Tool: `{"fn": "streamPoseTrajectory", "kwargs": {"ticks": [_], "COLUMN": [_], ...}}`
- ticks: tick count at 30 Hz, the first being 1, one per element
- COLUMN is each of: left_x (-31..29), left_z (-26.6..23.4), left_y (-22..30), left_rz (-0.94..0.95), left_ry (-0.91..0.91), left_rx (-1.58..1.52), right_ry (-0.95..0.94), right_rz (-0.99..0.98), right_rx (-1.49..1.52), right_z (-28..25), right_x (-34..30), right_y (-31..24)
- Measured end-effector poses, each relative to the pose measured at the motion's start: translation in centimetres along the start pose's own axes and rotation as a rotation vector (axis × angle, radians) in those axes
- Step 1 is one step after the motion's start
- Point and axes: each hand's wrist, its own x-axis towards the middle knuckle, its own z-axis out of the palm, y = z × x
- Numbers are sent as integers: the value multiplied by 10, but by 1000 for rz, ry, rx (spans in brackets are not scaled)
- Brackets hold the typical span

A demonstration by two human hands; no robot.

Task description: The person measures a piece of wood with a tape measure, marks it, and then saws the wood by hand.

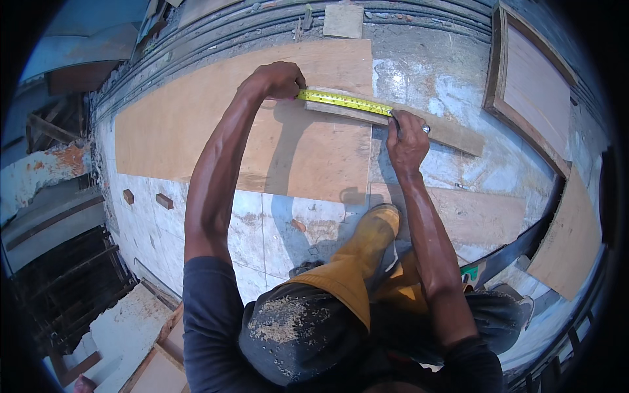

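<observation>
I saw yellow tape already drawn out along plank, upper centre of frame: left hand curled round one end, right hand pinching other. Measuring looked under way; no mark made out on plank, though faint one could have escaped me.

I've got a pale tiled floor, seams visible, scuffed and smeared whitish, two small wooden blocks lying on its left part. Along the far side I see a rough grey strip with long dark rods and a squarish board. Right: wood-framed panel, bare plywood piece near it. Left: bluish sheets up top, orange-stained slab below, then a dark opening with slats. Light reads bright to me: clear shadows, glare spot on the tiles.
</observation>
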Motion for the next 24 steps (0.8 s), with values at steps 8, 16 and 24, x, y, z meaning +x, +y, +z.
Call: {"fn": "streamPoseTrajectory", "kwargs": {"ticks": [8,16,24], "left_x": [-1,-5,-43], "left_z": [0,4,19], "left_y": [0,6,14], "left_rz": [6,12,-54], "left_ry": [11,118,-251], "left_rx": [-12,-25,-178], "right_ry": [12,69,-68], "right_rz": [5,-23,9], "right_rx": [35,57,61], "right_z": [1,7,-8], "right_x": [-1,-3,-22], "right_y": [4,3,-8]}}
